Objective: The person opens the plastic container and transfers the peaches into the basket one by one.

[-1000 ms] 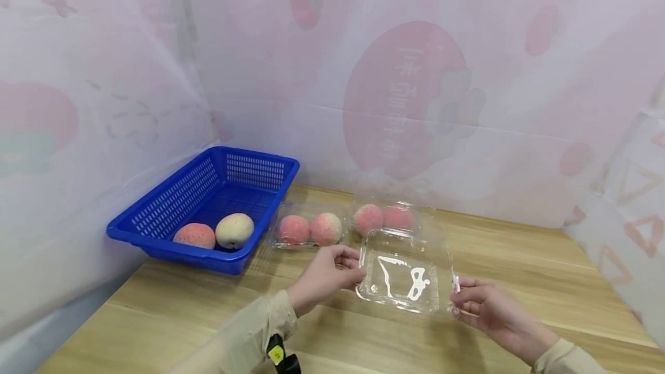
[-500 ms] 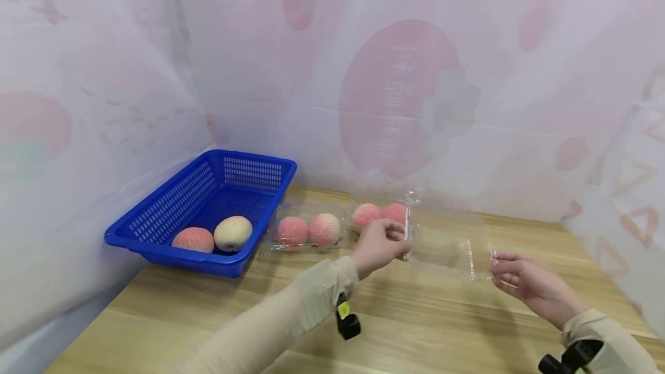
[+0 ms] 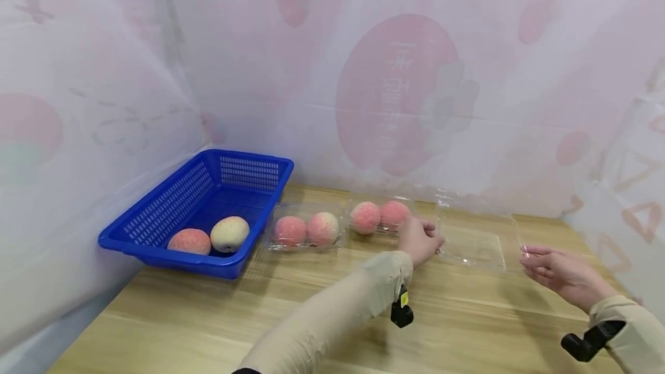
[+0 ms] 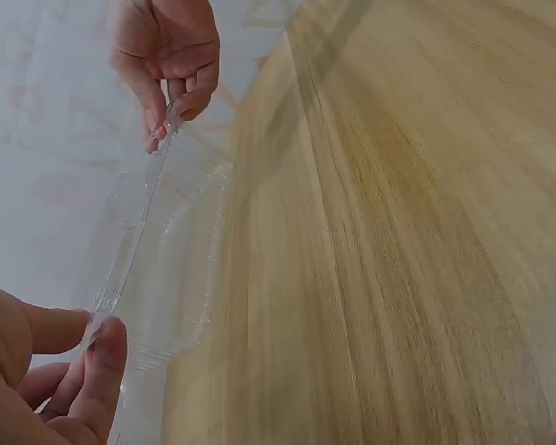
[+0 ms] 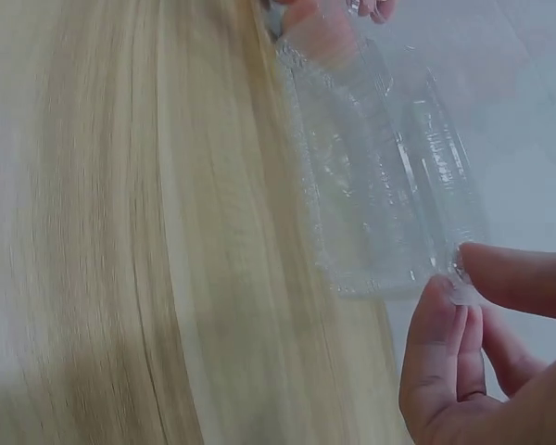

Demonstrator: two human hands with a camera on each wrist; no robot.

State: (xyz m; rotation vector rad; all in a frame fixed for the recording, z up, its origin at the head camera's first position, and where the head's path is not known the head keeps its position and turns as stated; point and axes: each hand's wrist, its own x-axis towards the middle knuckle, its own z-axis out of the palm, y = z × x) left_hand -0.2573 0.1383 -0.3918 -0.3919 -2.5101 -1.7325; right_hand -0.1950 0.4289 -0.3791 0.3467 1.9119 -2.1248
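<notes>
As we look down over the surface [image 3: 223, 328], we see both hands gripping the clear plastic container [image 3: 475, 247], one at each side. Our left hand [image 3: 419, 242] pinches its left edge between thumb and bent fingers, and our right hand [image 3: 563, 275] pinches the opposite edge in the same way; the wrist views show both grips close up. That container sits toward the right of the surface, near the back, though we cannot tell whether its underside touches the wood. To its left, just beyond our left hand, the middle pack [image 3: 383, 228] holds two pink fruits [image 3: 365, 217], and beside it the left pack [image 3: 306, 246] holds two more, one pink and one part cream. Farther left stands the blue basket [image 3: 202, 264], with a reddish fruit [image 3: 189, 241] and a pale fruit [image 3: 230, 234] side by side at its near end. Compared with a second ago, we have shifted the held container to the right, and our left hand has moved from before the packs to the middle pack's right end; the basket's fruits lie as they did.
</notes>
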